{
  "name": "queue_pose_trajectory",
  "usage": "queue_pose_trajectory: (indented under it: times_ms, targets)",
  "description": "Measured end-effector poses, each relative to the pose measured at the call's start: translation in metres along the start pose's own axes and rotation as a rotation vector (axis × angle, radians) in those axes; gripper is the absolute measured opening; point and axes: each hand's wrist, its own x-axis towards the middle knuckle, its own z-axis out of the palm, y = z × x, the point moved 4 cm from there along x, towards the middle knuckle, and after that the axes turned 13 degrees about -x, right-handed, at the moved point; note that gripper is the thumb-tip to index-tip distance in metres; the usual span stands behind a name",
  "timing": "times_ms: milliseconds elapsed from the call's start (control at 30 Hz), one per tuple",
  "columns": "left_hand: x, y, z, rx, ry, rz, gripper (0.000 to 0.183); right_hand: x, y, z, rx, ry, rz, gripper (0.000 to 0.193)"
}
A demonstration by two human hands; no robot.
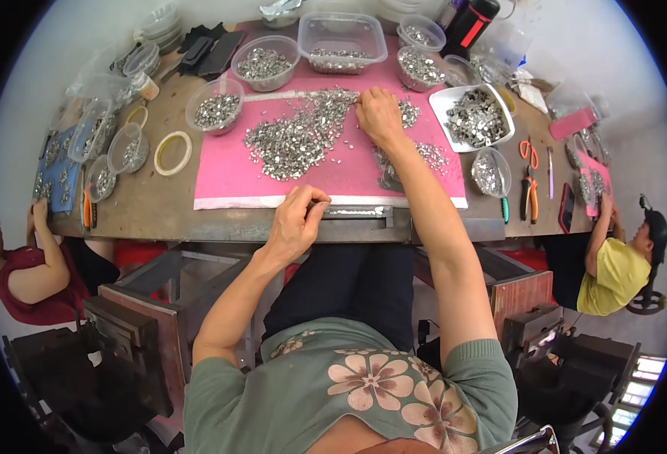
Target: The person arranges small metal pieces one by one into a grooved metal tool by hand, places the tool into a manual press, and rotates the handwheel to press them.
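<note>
My head-worn fisheye camera looks steeply down over my shirt [288,393] from close above at my left hand [296,218] and right hand [380,115], with the bench [152,204] curving toward both sides.

A grey-green cloth shirt [288,393] with short sleeves has big pale pink flowers [353,377] with brown middles. The green sleeve edge [479,349] has little lines. The cloth trousers [326,291] are dark blue. The left hand [297,221] and right hand [379,115] are bare.

Bright, soft light glints off metal pieces [292,151]; edges curve.
</note>
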Motion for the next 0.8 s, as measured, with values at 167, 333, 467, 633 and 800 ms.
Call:
queue_pose_trajectory:
  times_ms: [167, 333, 467, 633, 800]
  targets:
    - [-0.006, -0.002, 0.0, 0.036, -0.026, 0.057, 0.008, -0.016, -0.007, -0.042, 0.302, -0.056, 0.056, 0.012]
    - [-0.004, 0.001, 0.007, 0.07, -0.039, 0.15, 0.009, -0.077, -0.02, -0.106, 0.576, -0.236, 0.199, 0.011]
    - [-0.006, 0.004, 0.008, 0.132, -0.033, 0.235, 0.013, -0.11, -0.023, -0.106, 0.604, -0.331, 0.192, 0.009]
    - [-0.006, 0.012, 0.012, 0.299, -0.088, 0.315, 0.017, -0.112, -0.024, -0.104, 0.506, -0.316, 0.032, 0.009]
    - [-0.007, 0.019, 0.016, 0.372, -0.122, 0.307, 0.017, -0.11, -0.024, -0.104, 0.447, -0.324, -0.011, 0.011]
